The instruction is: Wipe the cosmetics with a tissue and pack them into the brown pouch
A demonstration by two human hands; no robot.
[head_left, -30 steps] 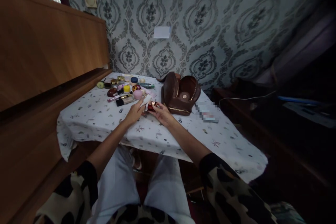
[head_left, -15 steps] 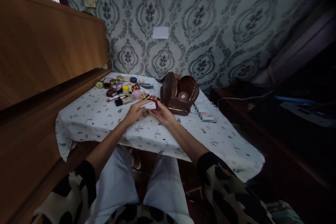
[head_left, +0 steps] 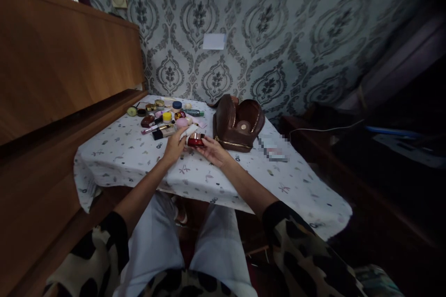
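Note:
Above the front part of the table, my right hand (head_left: pixel 213 151) grips a small red jar (head_left: pixel 196 139) with a shiny lid. Just left of it, my left hand (head_left: pixel 174 146) has its fingers closed on a white cloth (head_left: pixel 189 131), which stands up beside the jar. An open brown bag (head_left: pixel 235 125) sits to the right of my hands. Behind my left hand lie several cosmetics, among them a yellow-lidded jar (head_left: pixel 167 117), a pink sponge (head_left: pixel 181 123) and a bottle with a black cap (head_left: pixel 163 134).
A patterned white cloth covers the table (head_left: pixel 128 164). A blurred-out flat item (head_left: pixel 274 147) lies right of the bag. Wooden furniture (head_left: pixel 69 55) borders the left side, and a wallpapered wall rises behind. Dark furniture and a white cable (head_left: pixel 324 130) are at the right.
The red jar has turned and moved left, showing more of its side. The white cloth has been lifted off it, up and to the left, with my left hand.

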